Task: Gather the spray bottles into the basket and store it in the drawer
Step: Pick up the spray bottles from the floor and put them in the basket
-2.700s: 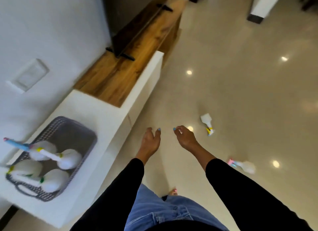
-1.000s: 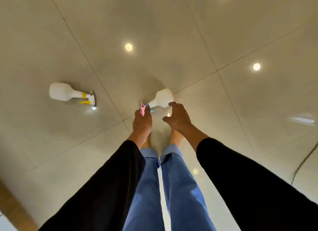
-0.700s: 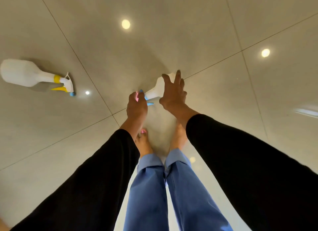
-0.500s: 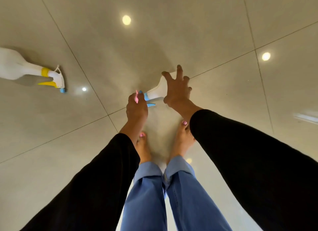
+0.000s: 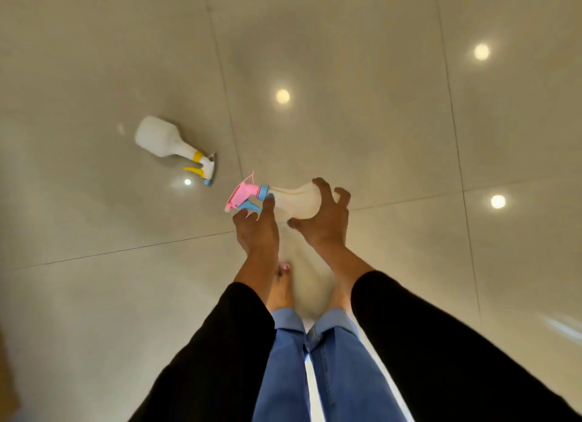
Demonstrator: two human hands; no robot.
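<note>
Bending over the tiled floor (image 5: 378, 122), the person has the pink-headed spray bottle (image 5: 293, 201) lifted clear of the tiles and held sideways, nozzle pointing to their left. The right hand (image 5: 324, 223) wraps the white body from behind, fingers (image 5: 327, 190) curled over its far side and thumb underneath. The left hand (image 5: 256, 229) sits at the neck, one finger against the blue collar just behind the trigger; whether it truly grips or only steadies cannot be told, since the bottle hides the fingertips.

A second spray bottle, the yellow-triggered spray bottle (image 5: 171, 144), lies on its side on the floor off to the person's left, well apart from both hands (its head points roughly toward the person's bare feet).

The step in hand looks like the gathering stage: one bottle picked up, one left on the floor, with neither basket nor drawer in view. The next move probably calls for freeing one hand, shifting the held bottle into a single secure grasp, then reaching left and low for the yellow one before carrying both off.
</note>
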